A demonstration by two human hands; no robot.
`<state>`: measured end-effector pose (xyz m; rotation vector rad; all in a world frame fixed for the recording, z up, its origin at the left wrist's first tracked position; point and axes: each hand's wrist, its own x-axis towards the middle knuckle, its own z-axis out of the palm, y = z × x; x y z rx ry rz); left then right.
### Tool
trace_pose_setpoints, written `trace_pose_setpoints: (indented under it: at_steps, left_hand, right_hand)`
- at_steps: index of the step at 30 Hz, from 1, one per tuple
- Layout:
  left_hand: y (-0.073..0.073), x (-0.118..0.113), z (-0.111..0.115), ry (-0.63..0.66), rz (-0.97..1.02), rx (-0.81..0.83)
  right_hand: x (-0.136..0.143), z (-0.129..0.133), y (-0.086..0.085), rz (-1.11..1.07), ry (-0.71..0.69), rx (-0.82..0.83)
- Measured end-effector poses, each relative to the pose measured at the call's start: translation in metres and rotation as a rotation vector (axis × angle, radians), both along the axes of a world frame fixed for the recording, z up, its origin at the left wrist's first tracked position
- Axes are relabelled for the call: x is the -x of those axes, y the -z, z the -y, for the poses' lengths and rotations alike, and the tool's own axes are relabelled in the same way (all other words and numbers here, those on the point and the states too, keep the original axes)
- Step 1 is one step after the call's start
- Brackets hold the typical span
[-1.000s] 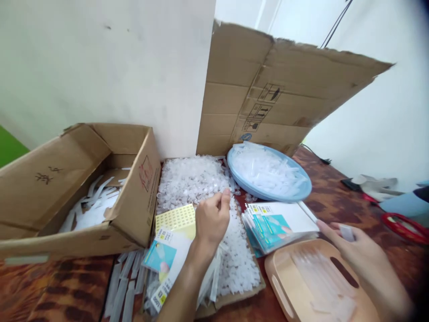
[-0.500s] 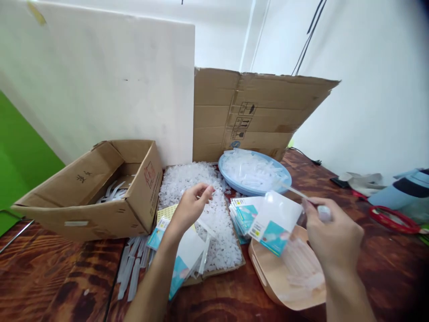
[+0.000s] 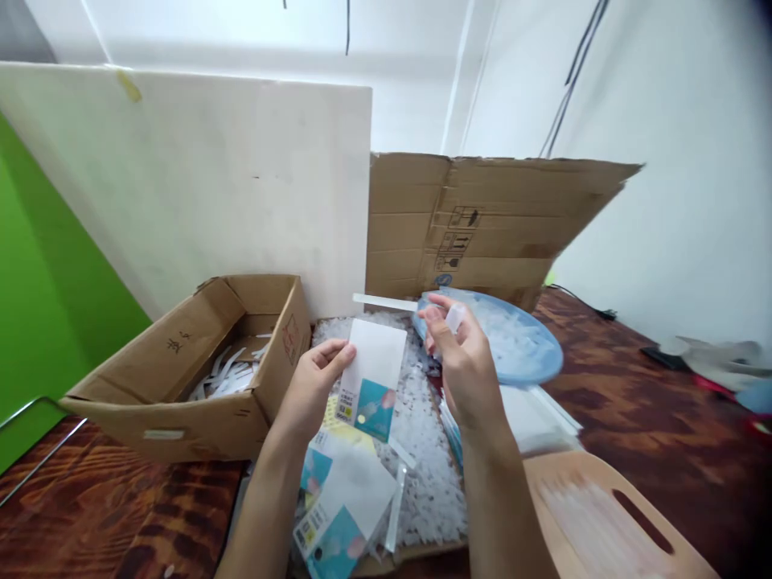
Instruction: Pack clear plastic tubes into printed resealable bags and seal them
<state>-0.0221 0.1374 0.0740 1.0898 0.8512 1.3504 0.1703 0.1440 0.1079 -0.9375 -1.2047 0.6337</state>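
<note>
My left hand (image 3: pixel 317 390) is closed, pinching the left edge of a white-and-teal printed packet (image 3: pixel 374 354) that hangs upright. My right hand (image 3: pixel 464 366) is closed on a thin translucent plastic strip (image 3: pixel 386 302), which points left above the packet. A small whitish piece (image 3: pixel 455 318) shows at a finger of the right hand; its kind I cannot make out. Below the held packet lie similar printed packets (image 3: pixel 355 482) and a yellow dotted sheet (image 3: pixel 346 434). They rest on a bed of small translucent plastic pieces (image 3: pixel 422 418).
An open cardboard box (image 3: pixel 199 426) with white strips stands at left. Behind is a blue basin (image 3: pixel 552 362) of clear plastic pieces. At right are a stack of packets (image 3: pixel 536 418) and a peach-coloured tub (image 3: pixel 572 466) with clear strips. A cardboard panel (image 3: pixel 500 225) leans behind.
The right hand has moved left from above the tub, still with the strip. The packet has passed from the right hand to the left, which held nothing visible before. The view has shifted.
</note>
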Motion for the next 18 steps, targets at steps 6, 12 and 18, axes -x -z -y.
trace_pose_setpoints:
  at_steps: [6, 12, 18]
  left_hand:
    - [0.009, 0.026, -0.013, -0.095, 0.05, 0.024]
    - [0.025, 0.017, -0.025, -0.051, -0.01, 0.197]
    - [0.023, 0.01, -0.027, -0.045, -0.061, 0.287]
  right_hand:
    - [0.016, -0.036, 0.032, -0.226, -0.122, 0.075]
    - [0.019, -0.045, 0.032, -0.486, -0.132, 0.068]
    - [0.02, -0.053, 0.04, -0.411, -0.194, 0.155]
